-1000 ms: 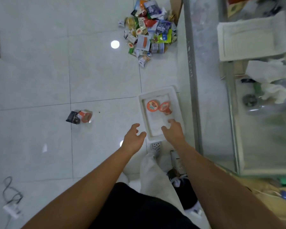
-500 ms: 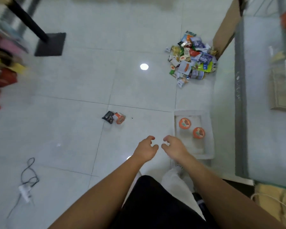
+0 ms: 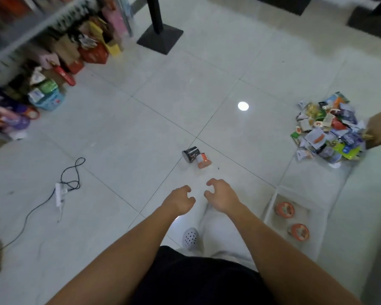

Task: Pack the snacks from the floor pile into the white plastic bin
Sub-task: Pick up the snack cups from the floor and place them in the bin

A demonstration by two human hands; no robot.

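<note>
Two tubs lie tipped on the floor, one dark tub [image 3: 190,154] and one orange tub [image 3: 204,160], just beyond the left hand [image 3: 180,201] and right hand [image 3: 221,194], both hands loosely curled, holding nothing. Near right, the white plastic bin [image 3: 269,205] holds two orange-lidded cups [image 3: 284,209]; the one snack pile [image 3: 328,128] lies far right.

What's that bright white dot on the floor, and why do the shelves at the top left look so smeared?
Head view: the white dot is glare, probably a lamp mirrored in the glossy floor tiles. Head view, upper left: the shelf goods are streaked by motion blur. Head view, centre and right: the snack pile, left hand and right hand read somewhat sharper.
</note>
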